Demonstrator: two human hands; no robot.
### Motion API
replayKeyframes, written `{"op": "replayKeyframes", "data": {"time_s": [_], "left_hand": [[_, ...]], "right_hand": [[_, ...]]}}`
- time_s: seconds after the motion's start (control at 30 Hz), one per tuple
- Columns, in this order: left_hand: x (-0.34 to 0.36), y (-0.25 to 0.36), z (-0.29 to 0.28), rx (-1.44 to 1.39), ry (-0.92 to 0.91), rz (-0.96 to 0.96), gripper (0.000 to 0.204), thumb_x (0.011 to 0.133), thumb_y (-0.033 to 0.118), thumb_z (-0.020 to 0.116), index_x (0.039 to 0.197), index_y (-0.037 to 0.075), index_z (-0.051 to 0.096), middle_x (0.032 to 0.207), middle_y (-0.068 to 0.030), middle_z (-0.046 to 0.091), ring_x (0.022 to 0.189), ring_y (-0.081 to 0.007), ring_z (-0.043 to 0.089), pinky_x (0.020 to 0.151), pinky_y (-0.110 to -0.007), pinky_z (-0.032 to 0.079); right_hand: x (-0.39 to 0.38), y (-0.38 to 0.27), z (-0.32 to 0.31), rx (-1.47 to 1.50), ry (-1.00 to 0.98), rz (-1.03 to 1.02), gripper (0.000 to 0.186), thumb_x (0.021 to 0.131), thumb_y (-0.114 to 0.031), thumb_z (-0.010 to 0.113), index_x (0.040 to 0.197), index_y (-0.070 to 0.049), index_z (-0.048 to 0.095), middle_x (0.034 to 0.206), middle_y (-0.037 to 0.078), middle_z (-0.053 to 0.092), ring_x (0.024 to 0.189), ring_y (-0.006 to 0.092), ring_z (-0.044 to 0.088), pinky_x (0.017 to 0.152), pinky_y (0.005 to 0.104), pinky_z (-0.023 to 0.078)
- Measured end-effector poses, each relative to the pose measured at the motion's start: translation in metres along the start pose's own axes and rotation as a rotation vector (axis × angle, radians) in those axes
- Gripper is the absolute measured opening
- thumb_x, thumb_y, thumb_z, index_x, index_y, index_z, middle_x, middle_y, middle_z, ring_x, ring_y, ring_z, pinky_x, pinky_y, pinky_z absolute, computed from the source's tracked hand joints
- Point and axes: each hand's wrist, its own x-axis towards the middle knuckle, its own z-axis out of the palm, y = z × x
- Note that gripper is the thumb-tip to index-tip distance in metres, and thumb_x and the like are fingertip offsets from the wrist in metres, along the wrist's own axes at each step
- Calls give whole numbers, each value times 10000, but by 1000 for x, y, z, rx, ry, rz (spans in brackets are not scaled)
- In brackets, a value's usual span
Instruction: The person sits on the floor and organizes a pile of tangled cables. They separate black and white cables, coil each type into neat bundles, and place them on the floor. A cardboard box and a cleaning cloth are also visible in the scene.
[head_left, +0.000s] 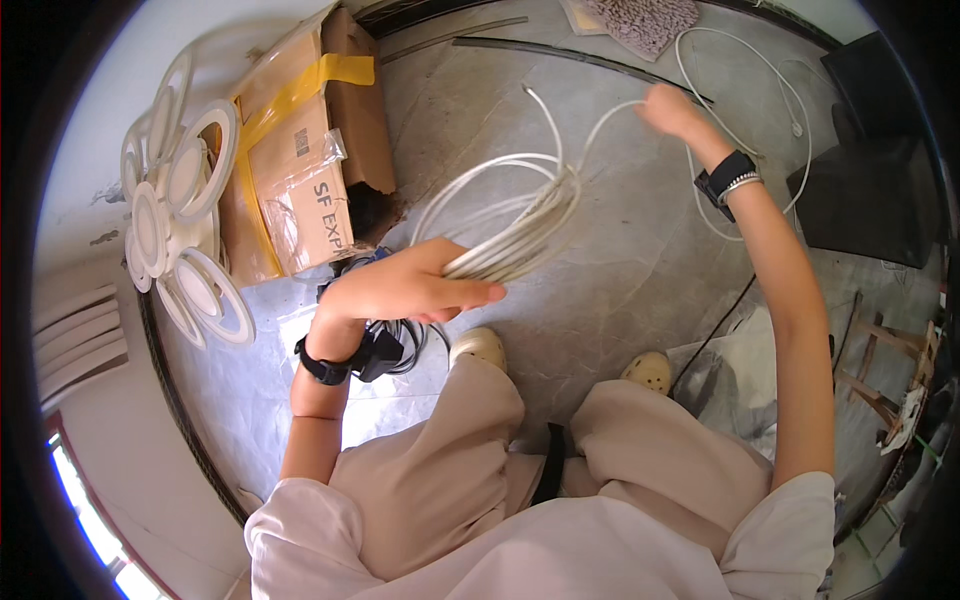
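A white cable is wound into a loose coil (530, 228) above the grey tiled floor. My left hand (415, 284) is closed round the near side of this coil, thumb along its edge. Up and to the right, my right hand (672, 110) pinches a single strand that arcs over from the coil. One short cable end sticks up from the coil's far side. Beyond my right hand, a wide loop of white cable (810, 150) lies on the floor, with a small plug or knot near its right side. Both wrists wear dark bands.
A torn cardboard box (290, 200) with yellow tape stands at left, beside a white lamp of several rings (148, 225). Black cords (408, 345) lie beyond my left wrist. Black boxes (868, 205) and a wooden frame (875, 395) stand right. A shaggy mat (650, 22) lies far off.
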Motion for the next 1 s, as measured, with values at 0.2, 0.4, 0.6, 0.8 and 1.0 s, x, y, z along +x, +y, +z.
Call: {"op": "replayKeyframes", "data": {"time_s": [0.2,0.4,0.6,0.8,1.0], "left_hand": [[61,-25,-12,-283,325,42,316,914,331,487,717,84,479,515,61,341,428,-46,299,386,-221,248],[99,-34,-14,-707,294,145,260,926,330,459,788,111,477,536,73,334,419,-41,252,407,-219,261],[94,-20,-13,-689,110,143,249,918,328,476,790,114,492,522,88,316,403,-27,241,381,-207,204],[59,-16,-32,-583,365,219,268,914,320,490,741,117,473,499,102,264,396,-24,204,377,-207,167],[-3,1,-43,-329,624,301,273,909,301,517,718,106,503,499,105,301,398,-13,217,374,-204,140]], "right_hand": [[-29,-65,-76,382,-92,-240,299,788,-269,639,696,1,551,572,33,491,548,110,455,494,295,363],[-74,-140,-79,730,-292,-486,283,807,-229,630,657,-30,496,536,-28,386,525,54,360,453,252,275],[-78,-133,-56,623,-342,-732,249,793,-211,642,669,-36,516,528,28,447,491,121,391,459,285,319],[-90,-83,-44,23,-642,-638,201,636,-202,695,643,-26,598,583,112,567,531,258,537,510,384,416],[-89,-24,4,-272,-724,-190,215,600,-233,629,555,-27,592,565,135,571,504,277,531,483,398,409]]}}
